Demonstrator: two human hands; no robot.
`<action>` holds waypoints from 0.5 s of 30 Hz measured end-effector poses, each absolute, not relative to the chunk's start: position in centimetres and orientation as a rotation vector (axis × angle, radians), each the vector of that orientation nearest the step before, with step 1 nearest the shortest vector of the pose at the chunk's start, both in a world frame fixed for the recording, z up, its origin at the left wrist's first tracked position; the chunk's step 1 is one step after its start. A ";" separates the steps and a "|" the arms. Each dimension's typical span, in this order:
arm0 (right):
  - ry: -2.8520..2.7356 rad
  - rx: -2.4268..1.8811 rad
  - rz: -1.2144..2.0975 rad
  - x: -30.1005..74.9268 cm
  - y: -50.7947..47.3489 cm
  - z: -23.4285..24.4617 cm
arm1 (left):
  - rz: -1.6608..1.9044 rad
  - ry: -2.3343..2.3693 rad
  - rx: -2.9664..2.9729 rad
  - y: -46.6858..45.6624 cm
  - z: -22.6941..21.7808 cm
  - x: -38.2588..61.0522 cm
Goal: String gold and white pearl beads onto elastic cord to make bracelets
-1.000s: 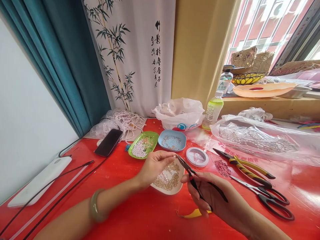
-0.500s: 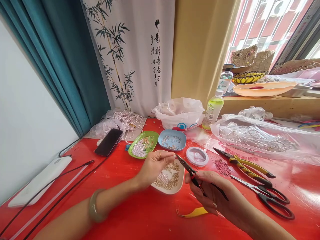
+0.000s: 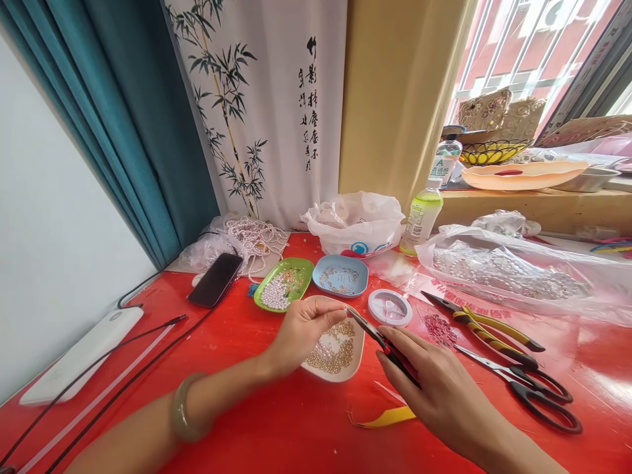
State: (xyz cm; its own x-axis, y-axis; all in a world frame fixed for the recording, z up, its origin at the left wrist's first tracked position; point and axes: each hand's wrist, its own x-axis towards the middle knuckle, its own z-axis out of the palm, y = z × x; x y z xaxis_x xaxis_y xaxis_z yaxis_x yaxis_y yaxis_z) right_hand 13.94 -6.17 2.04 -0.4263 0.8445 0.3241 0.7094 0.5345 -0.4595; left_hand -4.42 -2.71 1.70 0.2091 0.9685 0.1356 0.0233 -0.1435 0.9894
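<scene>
My left hand (image 3: 303, 329) pinches something too small to make out between thumb and forefinger. Its fingertips meet the jaw tips of the needle-nose pliers (image 3: 368, 327). My right hand (image 3: 429, 375) is wrapped round the dark handles of those pliers, back of the hand upward. Beneath the fingertips lies a white dish (image 3: 358, 365) of gold and pale beads, partly hidden by my left hand. Behind it are a green tray (image 3: 306, 266) of pearly and gold beads and a blue tray (image 3: 340, 262) of small metal pieces. Yellow tweezers (image 3: 390, 417) lie in front.
To the right lie yellow-black pliers (image 3: 486, 327), scissors (image 3: 530, 388) and small red pieces (image 3: 439, 329). A round lidded case (image 3: 390, 308) stands beside the dish. Farther back are plastic bags (image 3: 508, 270) and a bottle (image 3: 421, 220). A phone (image 3: 216, 280) and cables lie left.
My right hand has rolled over, palm now down, turning the pliers with it; their handles have drawn together. My left hand has barely moved.
</scene>
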 end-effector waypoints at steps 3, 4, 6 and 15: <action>-2.290 -1.267 0.023 14.1 -6.1 1.4 | 1.147 1.032 1.459 -2.8 1.7 -4.5; -2.295 -1.273 0.018 14.1 -6.1 1.4 | 1.152 1.040 1.468 -2.8 1.8 -4.5; -2.298 -1.280 0.138 14.1 -6.0 1.6 | 1.149 1.055 1.502 -2.7 2.0 -4.7; -2.256 -1.302 0.149 14.3 -5.5 1.7 | 1.168 1.114 1.725 -2.5 2.4 -5.2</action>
State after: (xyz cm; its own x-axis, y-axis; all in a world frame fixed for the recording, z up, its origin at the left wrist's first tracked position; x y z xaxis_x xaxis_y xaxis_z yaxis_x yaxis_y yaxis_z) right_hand 14.31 -5.55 1.71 -0.3979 0.8324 0.3856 0.7744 0.5301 -0.3453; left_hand -5.19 -2.50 2.43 0.2008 0.9368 0.2866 0.2419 -0.3309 0.9121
